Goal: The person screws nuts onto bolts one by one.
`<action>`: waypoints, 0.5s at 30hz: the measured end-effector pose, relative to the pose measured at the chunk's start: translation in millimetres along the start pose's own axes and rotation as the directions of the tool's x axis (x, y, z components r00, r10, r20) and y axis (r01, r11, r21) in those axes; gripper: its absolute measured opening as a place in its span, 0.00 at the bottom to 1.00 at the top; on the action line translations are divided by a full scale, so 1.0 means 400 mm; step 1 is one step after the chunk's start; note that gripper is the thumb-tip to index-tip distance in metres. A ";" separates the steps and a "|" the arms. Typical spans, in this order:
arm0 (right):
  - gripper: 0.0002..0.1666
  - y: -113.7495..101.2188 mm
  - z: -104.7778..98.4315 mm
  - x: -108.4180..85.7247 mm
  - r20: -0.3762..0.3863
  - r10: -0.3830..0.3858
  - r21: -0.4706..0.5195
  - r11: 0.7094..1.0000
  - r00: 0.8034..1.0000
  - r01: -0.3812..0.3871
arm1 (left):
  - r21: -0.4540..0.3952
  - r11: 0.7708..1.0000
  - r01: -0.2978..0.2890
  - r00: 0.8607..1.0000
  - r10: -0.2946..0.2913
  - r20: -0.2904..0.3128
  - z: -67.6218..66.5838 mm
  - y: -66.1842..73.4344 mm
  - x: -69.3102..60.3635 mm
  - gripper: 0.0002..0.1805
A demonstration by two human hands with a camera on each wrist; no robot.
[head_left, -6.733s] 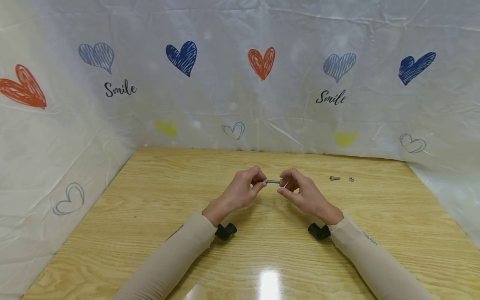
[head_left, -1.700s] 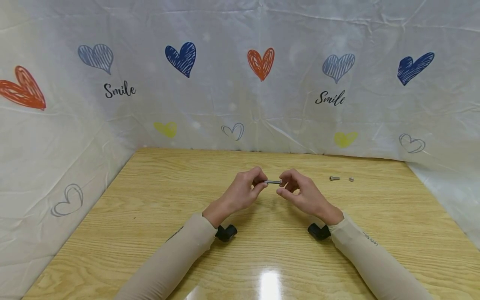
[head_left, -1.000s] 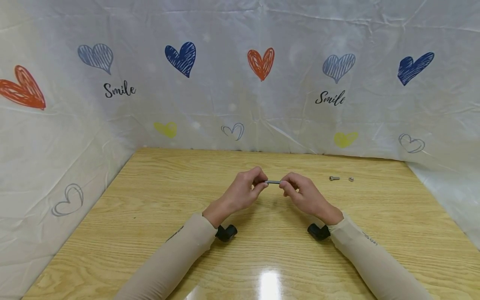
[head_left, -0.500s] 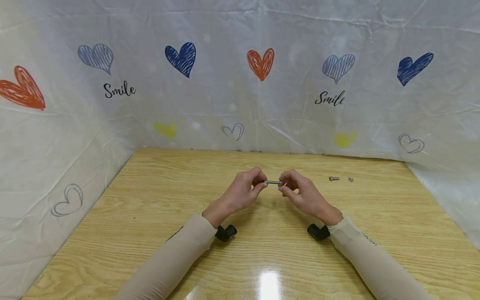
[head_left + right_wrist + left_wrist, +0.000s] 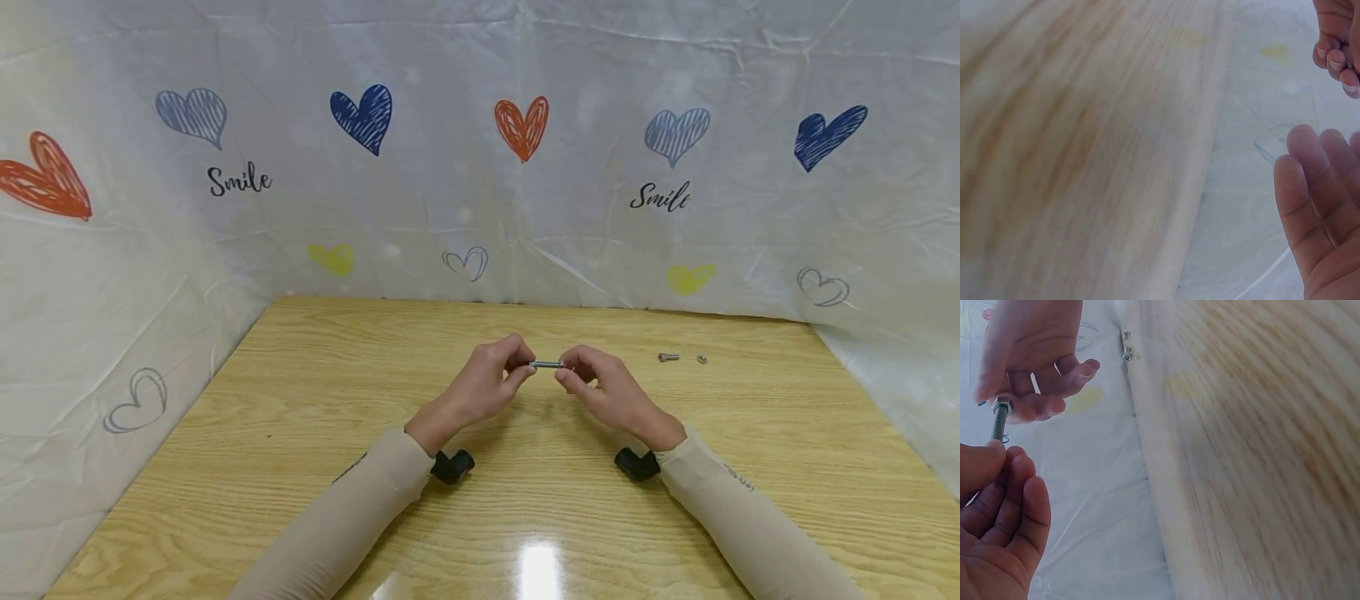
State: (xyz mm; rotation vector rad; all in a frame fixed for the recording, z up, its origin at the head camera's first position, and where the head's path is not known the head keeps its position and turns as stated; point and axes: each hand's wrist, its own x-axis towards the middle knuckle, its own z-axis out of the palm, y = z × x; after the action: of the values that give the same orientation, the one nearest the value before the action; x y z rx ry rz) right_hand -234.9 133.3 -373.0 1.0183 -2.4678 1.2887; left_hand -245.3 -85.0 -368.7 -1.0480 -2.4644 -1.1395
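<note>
Between both hands a silvery threaded bolt (image 5: 546, 364) lies roughly level above the table. The left hand (image 5: 487, 379) pinches one end of it between thumb and fingers; that end is hidden. A hex nut (image 5: 1002, 403) sits at the bolt's other end, clear in the left wrist view. The right hand (image 5: 609, 390) has its thumb and index finger curled about the nut, its other fingers loosely bent. In the right wrist view neither bolt nor nut shows, only fingers of the right hand (image 5: 1325, 206) and left hand (image 5: 1338, 50).
On the wooden table (image 5: 375, 350), back right, lie a short bolt (image 5: 668, 357) and a loose nut (image 5: 702, 359). A white cloth (image 5: 585, 233) printed with hearts rises behind and at the sides. Black wrist cameras (image 5: 453, 467) sit under the cuffs.
Across the earlier frames the right thumb and fingers part and close repeatedly at the nut end, now slightly lower than half a second ago. The left hand and bolt hold nearly still.
</note>
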 end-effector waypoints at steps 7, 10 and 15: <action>0.14 -0.027 -0.007 -0.001 0.003 -0.017 0.025 1.000 1.000 0.017 | 0.004 1.000 0.000 1.000 0.000 -0.004 0.000 -0.001 0.000 0.02; 0.11 -0.002 -0.002 0.003 0.009 -0.048 0.023 0.999 0.999 0.047 | -0.003 1.000 -0.003 1.000 0.003 -0.001 0.000 -0.002 0.000 0.02; 0.07 0.046 0.011 0.005 0.003 -0.022 -0.005 1.000 1.000 0.022 | -0.002 1.000 -0.004 1.000 0.004 -0.001 0.002 -0.004 0.001 0.03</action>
State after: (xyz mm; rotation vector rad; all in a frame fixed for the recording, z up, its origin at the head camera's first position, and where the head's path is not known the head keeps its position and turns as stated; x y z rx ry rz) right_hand -247.7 136.2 -387.0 1.0442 -2.4536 1.2748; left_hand -246.6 -84.9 -369.9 -1.0526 -2.4598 -1.1406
